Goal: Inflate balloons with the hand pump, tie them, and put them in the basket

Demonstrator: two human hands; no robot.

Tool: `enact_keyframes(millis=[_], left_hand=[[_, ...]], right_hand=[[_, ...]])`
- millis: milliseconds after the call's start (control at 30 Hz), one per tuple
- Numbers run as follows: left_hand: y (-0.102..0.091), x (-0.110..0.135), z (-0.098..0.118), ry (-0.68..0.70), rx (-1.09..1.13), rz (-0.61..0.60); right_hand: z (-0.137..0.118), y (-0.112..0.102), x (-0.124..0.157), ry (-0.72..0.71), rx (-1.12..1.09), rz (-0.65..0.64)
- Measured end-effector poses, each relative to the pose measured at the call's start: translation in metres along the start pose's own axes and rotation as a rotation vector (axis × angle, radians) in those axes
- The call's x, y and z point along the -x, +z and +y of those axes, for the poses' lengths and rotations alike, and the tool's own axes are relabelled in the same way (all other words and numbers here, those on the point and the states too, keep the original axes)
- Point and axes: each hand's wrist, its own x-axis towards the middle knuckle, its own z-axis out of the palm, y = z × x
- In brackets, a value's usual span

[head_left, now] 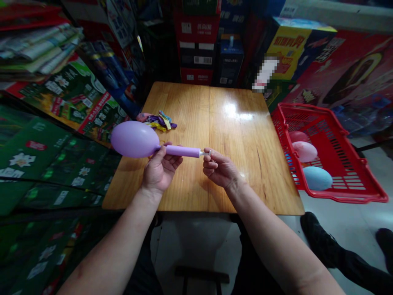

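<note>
A partly inflated purple balloon (135,139) sits on the nozzle end of a purple hand pump (186,151), held level above the wooden table. With thumb and fingers, my left hand (161,166) pinches the balloon's neck where it meets the pump. My right hand (221,166) is closed on the pump's white handle at the other end, and the rod shows only a short length out of the barrel. Behind my left hand, a small pile of flat balloons (159,121) in purple, yellow, pink and blue lies on the table.
The wooden table (196,188) spans the middle. At its right stands a red basket (356,180) holding several inflated balloons, one of them light blue (317,178). Stacked green cartons (33,159) crowd the left, and boxes (196,53) line the back. Another person's shoe (319,233) is at lower right.
</note>
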Motion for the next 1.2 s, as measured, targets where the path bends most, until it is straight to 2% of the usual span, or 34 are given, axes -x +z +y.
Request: enact_keyframes(millis=[100,167,200,300,400,567,700,767,900,967,1200], left_hand=[[-0.001,-0.003,0.01,0.099,0.017,0.052],[0.003,0.0,0.01,0.143,0.033,0.084],[0.005,0.002,0.007,0.127,0.04,0.079],[0.01,0.01,-0.006,-0.011,0.034,0.011],[0.012,0.012,-0.013,-0.019,0.027,0.003],[0.011,0.005,0.005,-0.017,0.035,0.041],[0.009,0.002,0.019,0.073,0.067,0.083],[0.01,0.004,0.017,0.094,0.066,0.08],[0.015,0.01,0.002,0.007,0.009,0.001],[0.015,0.01,-0.003,0.005,0.001,-0.002],[0.009,0.003,-0.002,-0.029,0.028,0.031]], right_hand=[[-0.011,0.003,0.004,-0.074,-0.014,0.029],[-0.01,0.005,0.006,-0.127,-0.07,0.032],[-0.006,0.005,0.006,-0.149,-0.114,0.017],[0.012,0.004,0.001,-0.08,-0.144,-0.025],[0.022,0.0,-0.006,-0.056,-0.141,-0.023],[0.005,-0.001,-0.004,-0.044,-0.107,0.008],[-0.008,0.002,0.003,-0.121,-0.088,0.002],[-0.003,0.003,0.005,-0.153,-0.073,0.0],[0.014,0.004,0.002,-0.09,-0.023,0.014],[0.019,0.004,0.0,-0.083,-0.009,0.018],[0.014,-0.002,-0.008,-0.042,-0.076,0.019]])
